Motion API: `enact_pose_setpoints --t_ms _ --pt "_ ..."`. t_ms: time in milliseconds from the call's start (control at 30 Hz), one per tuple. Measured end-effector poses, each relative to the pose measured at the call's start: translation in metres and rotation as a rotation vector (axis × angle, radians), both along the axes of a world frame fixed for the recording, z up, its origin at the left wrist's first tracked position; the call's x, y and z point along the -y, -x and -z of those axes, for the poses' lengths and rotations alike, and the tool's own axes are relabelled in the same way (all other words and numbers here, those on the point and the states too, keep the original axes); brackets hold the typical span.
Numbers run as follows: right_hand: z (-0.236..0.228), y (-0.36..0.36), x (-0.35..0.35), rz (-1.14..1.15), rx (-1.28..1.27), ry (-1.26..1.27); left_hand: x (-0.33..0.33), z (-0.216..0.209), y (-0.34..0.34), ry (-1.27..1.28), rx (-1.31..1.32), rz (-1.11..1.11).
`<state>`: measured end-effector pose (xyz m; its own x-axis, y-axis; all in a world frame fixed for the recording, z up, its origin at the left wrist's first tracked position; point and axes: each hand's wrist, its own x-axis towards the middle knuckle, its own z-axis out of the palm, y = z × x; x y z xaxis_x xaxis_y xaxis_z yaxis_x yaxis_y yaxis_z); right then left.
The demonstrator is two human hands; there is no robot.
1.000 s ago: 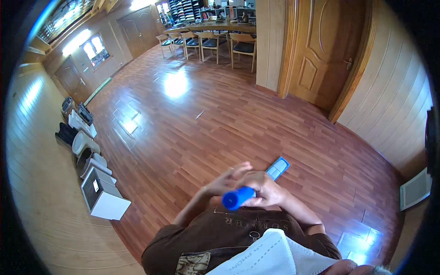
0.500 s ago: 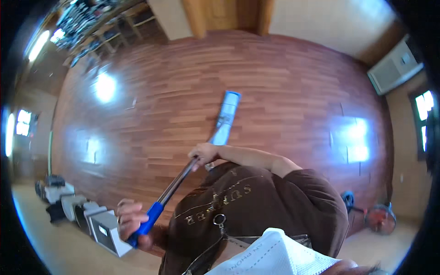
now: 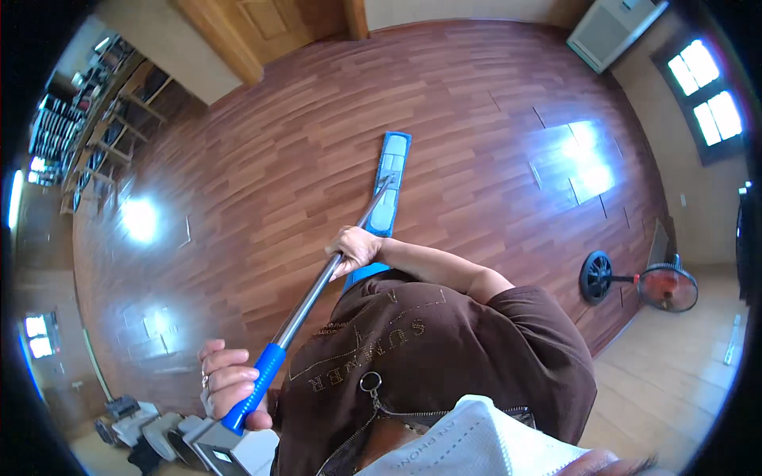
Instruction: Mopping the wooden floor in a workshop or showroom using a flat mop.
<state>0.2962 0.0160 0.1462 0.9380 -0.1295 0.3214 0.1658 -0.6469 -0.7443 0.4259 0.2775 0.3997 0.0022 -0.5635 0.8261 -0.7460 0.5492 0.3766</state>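
Observation:
A flat mop with a steel pole (image 3: 305,306) slants across in front of me. My left hand (image 3: 228,384), with a ring on one finger, is closed round its blue grip (image 3: 259,384) at the upper end. Further along, my right hand (image 3: 357,247) is wrapped round the bare metal of the pole. The long light-blue mop head (image 3: 386,202) lies on the wooden floor (image 3: 302,159) ahead of me. Its near end is partly hidden by my right wrist and my brown shirt.
A pedestal fan (image 3: 668,287) with a dark round base stands at the right. Several pale boxy items (image 3: 163,435) are at the lower left. A desk with chairs (image 3: 119,131) lines the far left, beside a wooden door (image 3: 266,28). A white floor unit (image 3: 615,32) stands far right.
My view has turned to the right, so the door and desk slide left and the fan comes further in. The mop head shows longer and sharper. Both hands keep their hold.

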Motion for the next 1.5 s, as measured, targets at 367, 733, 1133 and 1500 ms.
enact_pose_setpoints --t_ms 367,733,1133,1500 --pt "0.033 0.122 0.122 0.664 -0.021 -0.006 0.218 0.009 -0.003 -0.274 -0.087 0.685" --pt "-0.037 0.108 0.159 1.318 -0.302 -0.061 0.401 -0.050 -0.106 -0.660 -0.103 0.989" --pt "-0.073 0.032 0.130 1.147 -0.618 -0.138 0.418 -0.075 -0.184 -0.909 -0.512 0.990" --pt "-0.056 0.039 0.204 0.959 -0.644 0.148 0.414 -0.089 -0.178 -0.880 -0.572 0.899"
